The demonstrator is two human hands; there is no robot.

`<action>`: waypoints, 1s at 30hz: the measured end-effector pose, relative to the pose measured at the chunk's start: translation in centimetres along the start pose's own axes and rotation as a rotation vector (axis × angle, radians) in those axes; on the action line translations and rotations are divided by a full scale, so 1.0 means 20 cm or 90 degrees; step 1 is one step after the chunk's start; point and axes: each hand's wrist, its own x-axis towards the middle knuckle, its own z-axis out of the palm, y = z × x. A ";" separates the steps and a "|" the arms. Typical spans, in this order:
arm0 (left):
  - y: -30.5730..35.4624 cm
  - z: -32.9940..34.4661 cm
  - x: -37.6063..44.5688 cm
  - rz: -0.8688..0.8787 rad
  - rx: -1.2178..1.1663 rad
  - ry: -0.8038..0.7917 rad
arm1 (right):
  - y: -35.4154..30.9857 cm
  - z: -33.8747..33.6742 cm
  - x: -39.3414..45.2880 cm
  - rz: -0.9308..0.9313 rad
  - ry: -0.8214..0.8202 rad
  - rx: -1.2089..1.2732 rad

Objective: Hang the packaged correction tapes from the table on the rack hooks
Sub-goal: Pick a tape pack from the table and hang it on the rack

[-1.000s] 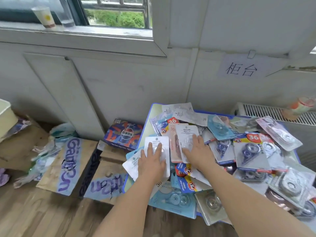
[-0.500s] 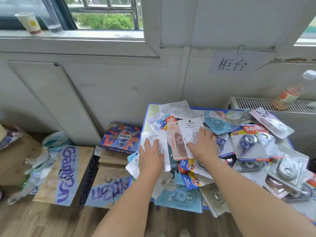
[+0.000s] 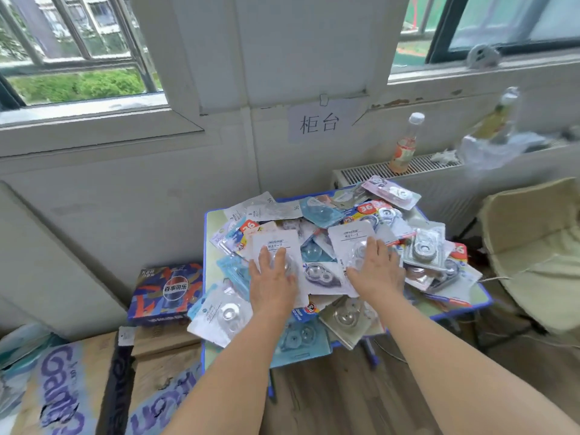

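Bare-skinned, both your forearms are reaching forward over the wooden floor (image 3: 329,400) toward the blue-edged table (image 3: 205,246), which is lying buried under a loose heap of packaged correction tapes (image 3: 320,274). Your left hand (image 3: 271,282) is pressing flat, fingers spread, on a white-carded pack (image 3: 276,246) at the left of the heap. Your right hand (image 3: 375,271) is lying the same way, fingers spread, on a second white pack (image 3: 353,243) to the right; whether either hand is actually gripping its pack, you cannot tell. To your left, cardboard boxes (image 3: 78,387) with purple lettering are sitting on the floor, with a Pepsi box (image 3: 169,291) behind them. Further back, a bottle (image 3: 406,146) is standing on the radiator (image 3: 376,172), and a paper sign (image 3: 320,124) is hanging on the wall under the windows.
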 end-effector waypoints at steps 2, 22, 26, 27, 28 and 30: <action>0.09 0.06 -0.02 0.054 0.036 -0.005 | 0.13 -0.04 -0.06 0.039 0.023 0.003; 1.38 0.59 -1.09 0.454 0.050 -0.201 | 1.67 -0.35 -1.06 0.446 0.105 0.108; 1.68 0.74 -1.33 0.574 0.045 -0.243 | 1.98 -0.39 -1.30 0.554 0.152 0.117; 1.75 0.77 -1.38 0.599 0.044 -0.255 | 2.05 -0.40 -1.35 0.579 0.163 0.117; 1.83 0.82 -1.43 0.625 0.047 -0.269 | 2.13 -0.41 -1.41 0.607 0.174 0.118; 1.96 0.89 -1.52 0.668 0.047 -0.298 | 2.26 -0.43 -1.49 0.654 0.189 0.117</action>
